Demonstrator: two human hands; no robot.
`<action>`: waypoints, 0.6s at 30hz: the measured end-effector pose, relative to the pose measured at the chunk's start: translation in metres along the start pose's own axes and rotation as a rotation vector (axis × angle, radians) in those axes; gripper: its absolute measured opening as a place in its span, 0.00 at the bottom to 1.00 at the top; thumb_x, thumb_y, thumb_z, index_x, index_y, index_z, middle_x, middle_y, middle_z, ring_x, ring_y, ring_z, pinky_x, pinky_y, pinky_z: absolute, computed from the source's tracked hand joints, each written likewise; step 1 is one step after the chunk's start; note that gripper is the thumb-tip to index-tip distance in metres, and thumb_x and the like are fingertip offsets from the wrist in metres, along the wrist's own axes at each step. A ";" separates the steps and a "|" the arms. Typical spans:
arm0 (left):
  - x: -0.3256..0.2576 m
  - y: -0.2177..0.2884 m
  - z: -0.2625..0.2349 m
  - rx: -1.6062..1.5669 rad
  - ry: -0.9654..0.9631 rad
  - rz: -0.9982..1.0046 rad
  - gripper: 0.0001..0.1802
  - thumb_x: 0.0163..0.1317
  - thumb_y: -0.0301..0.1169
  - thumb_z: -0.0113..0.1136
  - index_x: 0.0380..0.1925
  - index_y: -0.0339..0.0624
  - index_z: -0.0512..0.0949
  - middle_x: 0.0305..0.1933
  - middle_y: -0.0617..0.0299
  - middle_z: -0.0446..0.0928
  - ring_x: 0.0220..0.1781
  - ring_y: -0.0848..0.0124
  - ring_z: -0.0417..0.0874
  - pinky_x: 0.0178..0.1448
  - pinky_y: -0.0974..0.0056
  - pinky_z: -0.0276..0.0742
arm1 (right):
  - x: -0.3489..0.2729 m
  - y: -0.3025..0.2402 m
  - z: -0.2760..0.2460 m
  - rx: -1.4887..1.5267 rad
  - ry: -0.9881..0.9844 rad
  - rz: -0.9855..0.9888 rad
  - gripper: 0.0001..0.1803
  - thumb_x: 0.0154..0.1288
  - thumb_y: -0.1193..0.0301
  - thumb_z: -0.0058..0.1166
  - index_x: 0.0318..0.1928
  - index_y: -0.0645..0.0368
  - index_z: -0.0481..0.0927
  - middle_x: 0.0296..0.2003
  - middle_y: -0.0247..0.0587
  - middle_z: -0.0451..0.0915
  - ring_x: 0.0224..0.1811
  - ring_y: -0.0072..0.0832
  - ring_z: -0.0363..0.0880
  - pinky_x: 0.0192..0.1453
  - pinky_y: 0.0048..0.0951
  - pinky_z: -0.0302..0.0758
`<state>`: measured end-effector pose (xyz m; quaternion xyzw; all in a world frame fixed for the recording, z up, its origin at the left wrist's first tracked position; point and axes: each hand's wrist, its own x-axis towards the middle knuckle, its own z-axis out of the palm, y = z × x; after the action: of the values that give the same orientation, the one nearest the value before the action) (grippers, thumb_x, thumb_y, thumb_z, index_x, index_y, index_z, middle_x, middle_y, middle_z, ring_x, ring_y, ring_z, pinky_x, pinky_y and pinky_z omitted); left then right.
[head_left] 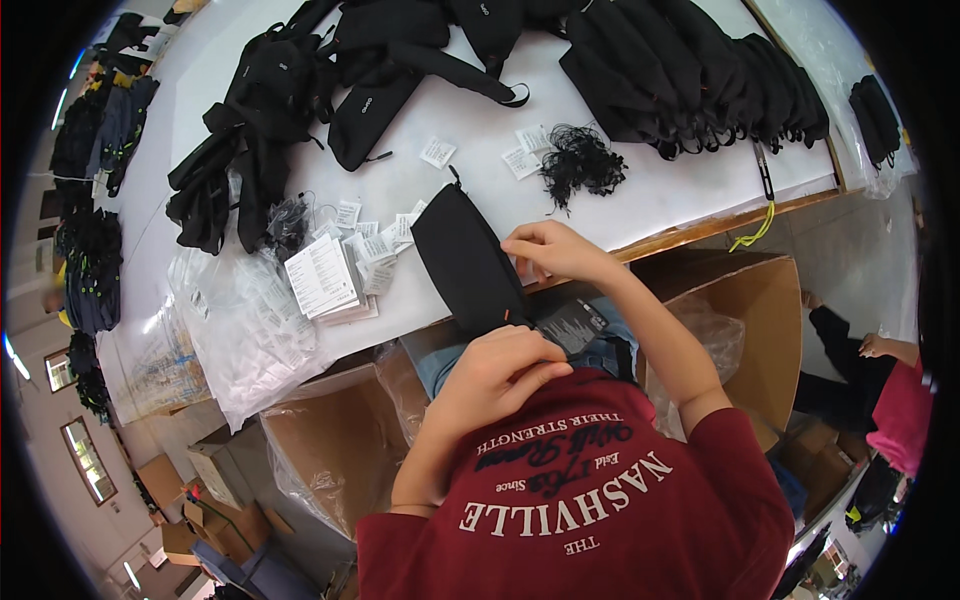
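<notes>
White tabletop (625,210) spread beyond the bent fingers of my left hand (503,368) and right hand (556,250), both at a flat black fabric pouch (462,258), grip unclear.

White-topped table (665,192), grey floor (858,232), pale wall (48,425), framed windows (88,460).

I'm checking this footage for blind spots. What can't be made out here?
All in the head view:
Black pouch: its near end is covered by the left hand, its inside by its own fabric.
White paper stack: print too small to read.
Black cords: too tangled to count.
Person in pink: partly cut off by the dark fisheye rim.
</notes>
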<state>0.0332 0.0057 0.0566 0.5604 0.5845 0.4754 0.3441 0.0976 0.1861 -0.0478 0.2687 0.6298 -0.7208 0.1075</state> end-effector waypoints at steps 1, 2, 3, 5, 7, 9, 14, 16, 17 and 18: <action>-0.001 -0.001 0.001 -0.001 -0.030 0.007 0.03 0.54 0.22 0.64 0.29 0.38 0.79 0.28 0.61 0.76 0.26 0.69 0.74 0.31 0.67 0.68 | 0.001 0.001 0.005 0.022 -0.002 -0.025 0.16 0.66 0.60 0.53 0.36 0.64 0.80 0.21 0.36 0.79 0.16 0.19 0.72 0.20 0.21 0.69; -0.002 -0.001 0.002 -0.002 -0.061 0.014 0.03 0.55 0.22 0.64 0.29 0.38 0.79 0.29 0.60 0.77 0.28 0.67 0.75 0.33 0.67 0.69 | 0.001 0.003 0.009 0.020 -0.005 -0.027 0.16 0.66 0.60 0.53 0.36 0.64 0.80 0.21 0.36 0.79 0.16 0.19 0.72 0.20 0.21 0.69; -0.001 -0.001 0.001 -0.001 -0.060 0.014 0.03 0.55 0.22 0.64 0.29 0.38 0.79 0.29 0.60 0.77 0.28 0.67 0.75 0.33 0.67 0.69 | 0.001 0.005 0.011 0.011 0.015 -0.092 0.15 0.65 0.61 0.54 0.35 0.63 0.79 0.21 0.37 0.79 0.17 0.20 0.73 0.21 0.23 0.70; 0.003 -0.001 -0.006 0.017 0.146 0.034 0.06 0.57 0.20 0.59 0.35 0.38 0.78 0.42 0.57 0.77 0.35 0.65 0.77 0.38 0.66 0.73 | -0.006 -0.003 0.015 0.002 0.035 -0.157 0.14 0.64 0.62 0.55 0.34 0.63 0.79 0.21 0.37 0.79 0.17 0.21 0.74 0.22 0.24 0.70; 0.005 -0.017 -0.024 0.339 0.232 0.003 0.13 0.57 0.20 0.57 0.42 0.40 0.77 0.52 0.59 0.74 0.48 0.59 0.74 0.54 0.59 0.70 | -0.027 -0.026 0.013 -0.278 0.111 -0.320 0.11 0.63 0.66 0.56 0.33 0.63 0.77 0.21 0.35 0.77 0.19 0.21 0.73 0.23 0.22 0.69; 0.007 -0.024 -0.035 0.581 0.270 0.016 0.14 0.55 0.20 0.58 0.43 0.42 0.77 0.52 0.60 0.74 0.52 0.58 0.73 0.58 0.57 0.67 | -0.043 -0.040 0.013 -0.418 0.133 -0.421 0.10 0.61 0.68 0.56 0.33 0.62 0.76 0.21 0.37 0.77 0.20 0.24 0.74 0.25 0.23 0.70; -0.008 -0.045 -0.035 0.808 0.275 0.092 0.13 0.47 0.24 0.66 0.35 0.48 0.79 0.51 0.64 0.74 0.54 0.60 0.70 0.58 0.57 0.61 | -0.072 -0.069 0.015 -0.563 0.141 -0.442 0.07 0.57 0.70 0.54 0.29 0.61 0.75 0.23 0.43 0.77 0.25 0.39 0.77 0.31 0.34 0.71; -0.014 -0.048 -0.029 0.780 0.291 0.094 0.13 0.44 0.24 0.68 0.32 0.48 0.78 0.50 0.65 0.74 0.53 0.62 0.70 0.55 0.59 0.62 | -0.080 -0.074 0.016 -0.560 0.172 -0.444 0.07 0.57 0.70 0.54 0.29 0.61 0.75 0.23 0.43 0.77 0.25 0.39 0.76 0.31 0.34 0.71; -0.018 -0.049 -0.025 0.786 0.331 0.110 0.12 0.45 0.24 0.67 0.32 0.48 0.78 0.50 0.65 0.74 0.53 0.63 0.71 0.55 0.59 0.62 | -0.082 -0.074 0.016 -0.556 0.203 -0.446 0.06 0.57 0.71 0.54 0.29 0.61 0.75 0.23 0.43 0.77 0.25 0.39 0.76 0.31 0.33 0.71; -0.021 -0.050 -0.023 0.793 0.371 0.125 0.12 0.46 0.25 0.66 0.32 0.47 0.78 0.50 0.65 0.75 0.52 0.63 0.72 0.55 0.59 0.62 | -0.083 -0.072 0.016 -0.556 0.200 -0.445 0.06 0.57 0.71 0.54 0.29 0.61 0.75 0.23 0.43 0.77 0.25 0.39 0.76 0.31 0.33 0.71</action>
<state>-0.0014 -0.0144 0.0142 0.5885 0.7385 0.3269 -0.0376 0.1272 0.1683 0.0583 0.1550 0.8519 -0.4982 -0.0450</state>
